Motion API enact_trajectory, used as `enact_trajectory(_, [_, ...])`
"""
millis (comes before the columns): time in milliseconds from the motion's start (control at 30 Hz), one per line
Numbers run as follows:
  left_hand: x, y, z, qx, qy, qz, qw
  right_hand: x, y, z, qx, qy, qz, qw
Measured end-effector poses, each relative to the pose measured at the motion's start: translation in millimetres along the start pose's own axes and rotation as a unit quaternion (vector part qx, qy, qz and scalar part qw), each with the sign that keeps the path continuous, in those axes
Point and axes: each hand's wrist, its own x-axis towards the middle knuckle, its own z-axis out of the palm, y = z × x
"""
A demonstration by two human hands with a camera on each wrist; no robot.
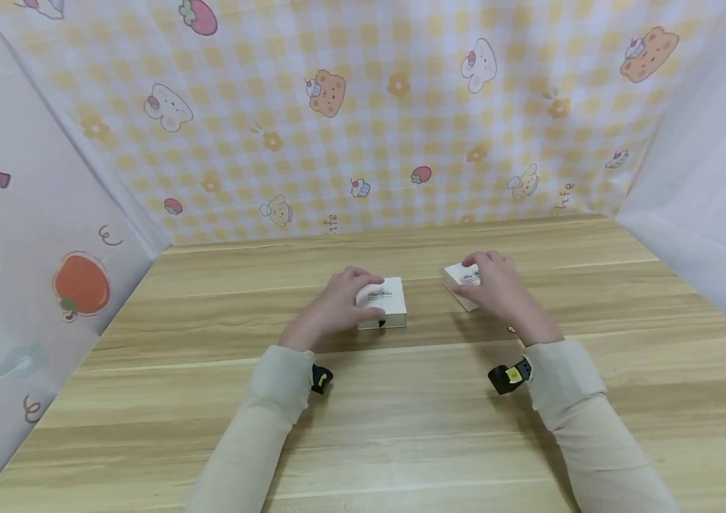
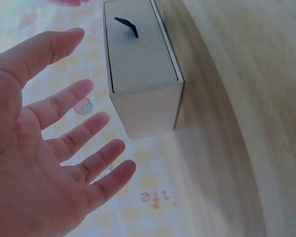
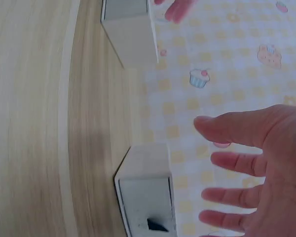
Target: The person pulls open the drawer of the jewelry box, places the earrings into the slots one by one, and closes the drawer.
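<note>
Two small white cardboard boxes sit on a pale wood-grain table (image 1: 401,427), smooth and streaked lengthwise, near its far half. The left box (image 1: 383,303) is squarish with crisp edges, fine script printed on its lid and a dark half-round notch in its front face; the right box (image 1: 462,283) sits askew just beside it, a gap of bare wood between them. The left hand (image 1: 337,303) hovers at the left box's near-left corner, and the right hand (image 1: 497,285) covers most of the right box from above. From the head view I cannot tell whether either hand touches its box. The wrist views settle the fingers: the left hand (image 2: 44,163) is flat and spread, fingers straight and apart, clear of the box (image 2: 140,74), whose matte end panel carries a small dark pull tab. The right hand (image 3: 256,168) is likewise splayed, holding nothing, with its box (image 3: 145,190) below it. Behind hangs a soft yellow gingham backdrop (image 1: 369,128) printed with bears and strawberries.
</note>
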Motion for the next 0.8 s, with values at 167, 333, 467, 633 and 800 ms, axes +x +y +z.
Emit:
enact_trajectory(167, [-1.8,11.7,2.8,0.054,-0.001,0.005,0.9985,1,10,0,-0.004,-0.008,0.035,0.999])
enact_trajectory(333, [-3.8,22.1,5.9,0.073,-0.005,0.011,0.9973,4,18,3,-0.015,-0.019,0.054,0.998])
enact_trajectory(467, [-5.2,28.8,9.1,0.087,-0.002,0.025,0.9959,5,23,5,-0.014,-0.034,0.065,0.997])
enact_trajectory(633, [-6.4,39.1,12.7,0.1,-0.008,0.043,0.9941,7,28,7,-0.007,-0.038,0.063,0.997])
enact_trajectory(800, [-6.0,50.0,18.6,0.125,-0.023,0.061,0.99,8,30,8,0.003,-0.04,0.062,0.997])
